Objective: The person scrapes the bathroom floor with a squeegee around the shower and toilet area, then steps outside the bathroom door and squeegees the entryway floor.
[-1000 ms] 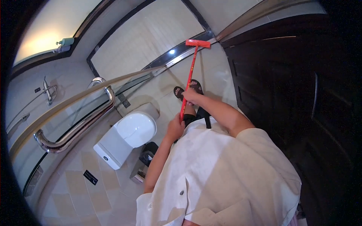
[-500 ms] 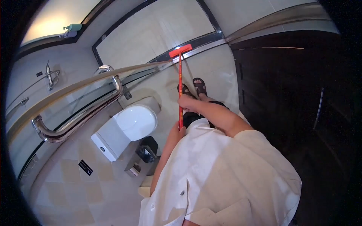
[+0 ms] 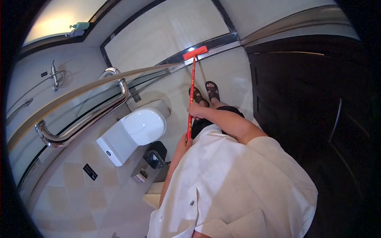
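A red long-handled floor squeegee (image 3: 193, 81) slants up and away from my body. Its wide red head (image 3: 195, 52) rests at the dark and pale sill that edges the shower area. My right hand (image 3: 196, 110) is wrapped round the handle at about its middle, in front of my dark shorts. Lower down, near the handle's end, my left hand (image 3: 183, 143) is closed round it, beside the hem of my white shirt. Beyond my right hand are my feet in dark sandals (image 3: 204, 93) on the tiled floor.
To the left stands a white toilet (image 3: 143, 127), with a dark bin (image 3: 155, 152) beside it. A chrome rail (image 3: 85, 127) runs along the glass partition. A dark wooden door (image 3: 295, 91) fills the right side. The raised sill (image 3: 174, 60) crosses the floor ahead.
The squeegee's head has shifted slightly right along the sill, and its handle leans a little more. Both hands keep their hold. The whole view has also moved slightly.
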A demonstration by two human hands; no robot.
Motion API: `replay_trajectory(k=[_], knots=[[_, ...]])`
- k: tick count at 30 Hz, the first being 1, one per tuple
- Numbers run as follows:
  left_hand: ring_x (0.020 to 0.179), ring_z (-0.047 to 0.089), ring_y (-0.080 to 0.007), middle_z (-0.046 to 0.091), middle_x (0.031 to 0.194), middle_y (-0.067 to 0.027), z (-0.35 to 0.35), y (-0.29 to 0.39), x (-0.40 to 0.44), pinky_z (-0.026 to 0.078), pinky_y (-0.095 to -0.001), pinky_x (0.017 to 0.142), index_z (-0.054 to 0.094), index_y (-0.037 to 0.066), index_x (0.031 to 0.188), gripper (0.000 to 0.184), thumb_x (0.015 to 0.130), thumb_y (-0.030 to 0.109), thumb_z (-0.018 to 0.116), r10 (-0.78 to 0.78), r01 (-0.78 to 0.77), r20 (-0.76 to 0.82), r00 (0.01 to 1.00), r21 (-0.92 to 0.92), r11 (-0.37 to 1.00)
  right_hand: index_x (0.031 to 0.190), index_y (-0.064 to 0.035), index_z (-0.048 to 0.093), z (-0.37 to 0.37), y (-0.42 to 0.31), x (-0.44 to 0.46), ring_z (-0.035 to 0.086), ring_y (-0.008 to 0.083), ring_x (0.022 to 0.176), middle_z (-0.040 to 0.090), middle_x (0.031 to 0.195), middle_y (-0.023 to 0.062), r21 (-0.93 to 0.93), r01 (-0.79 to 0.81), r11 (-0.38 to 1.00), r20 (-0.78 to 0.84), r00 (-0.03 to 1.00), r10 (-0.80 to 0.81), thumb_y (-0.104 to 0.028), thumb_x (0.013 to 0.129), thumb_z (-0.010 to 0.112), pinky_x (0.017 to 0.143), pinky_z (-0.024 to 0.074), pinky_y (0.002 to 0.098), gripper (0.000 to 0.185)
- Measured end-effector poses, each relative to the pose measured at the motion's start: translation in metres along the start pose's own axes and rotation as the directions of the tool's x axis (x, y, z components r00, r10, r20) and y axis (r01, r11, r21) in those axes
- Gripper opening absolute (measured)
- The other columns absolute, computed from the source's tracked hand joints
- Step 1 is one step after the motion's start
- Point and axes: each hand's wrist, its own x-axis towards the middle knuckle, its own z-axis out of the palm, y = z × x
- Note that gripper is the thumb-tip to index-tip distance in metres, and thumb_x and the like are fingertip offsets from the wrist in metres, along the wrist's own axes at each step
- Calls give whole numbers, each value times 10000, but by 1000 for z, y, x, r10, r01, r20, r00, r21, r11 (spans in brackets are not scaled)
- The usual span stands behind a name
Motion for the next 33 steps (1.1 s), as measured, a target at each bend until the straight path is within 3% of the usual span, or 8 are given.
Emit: replay_trajectory(k=[6,8,11,15,18,20,24,33], knots=[[792,595,-273,616,893,-177,12,29,33,476,-384,730,459,-4,1273,421,895,179,491,-164,180,110,980,-161,970,839,26,562,-30,-7,5,512,236,408,551,575,130,-178,167,970,-126,974,-190,-161,852,470,350,397,364,209],[806,594,-271,608,914,-187,25,26,58,477,-376,750,449,-5,1286,440,887,174,490,86,-78,58,995,-127,989,830,20,574,-51,-11,7,529,235,419,553,563,118,-115,82,990,-249,962,-109,-190,864,483,365,421,363,231],[597,475,-110,514,725,-7,37,43,72,410,-284,530,484,-2,1222,354,905,154,509,90,-66,108,990,-203,977,823,17,578,-80,-11,11,540,233,431,556,564,110,-158,40,987,-228,971,-76,-230,872,521,368,429,364,258],[575,454,-105,491,702,-1,43,30,75,400,-276,521,474,-4,1225,351,906,137,505,168,-150,96,981,-175,973,823,15,580,-80,-10,-2,532,221,428,556,569,106,-105,24,994,-209,977,-45,-257,878,543,367,427,359,280],[552,449,-101,483,684,-1,32,29,63,383,-261,497,472,8,1226,347,905,132,514,80,-55,97,992,-237,970,787,10,580,-60,-14,-10,515,215,415,553,568,106,-18,21,1000,-225,974,-25,-271,885,552,364,423,354,300],[529,453,-100,479,659,-1,21,33,51,370,-250,469,486,27,1189,311,899,133,522,-67,140,158,985,-514,846,764,10,576,-43,-19,-11,499,219,404,546,561,113,134,56,989,-261,965,-19,-226,887,527,362,419,355,271],[507,455,-102,475,634,-2,9,23,42,355,-248,439,496,51,1139,260,893,132,524,-113,202,181,977,-605,771,796,19,589,-12,-21,20,519,232,419,564,589,132,-30,-46,999,-213,976,38,-170,869,511,367,428,363,217],[502,443,-93,485,629,6,-8,32,41,354,-248,438,489,59,1116,231,906,153,505,-123,209,213,969,-448,869,877,66,608,10,0,40,614,288,532,626,695,183,-166,271,948,-322,894,-312,-209,857,539,464,493,414,284]])
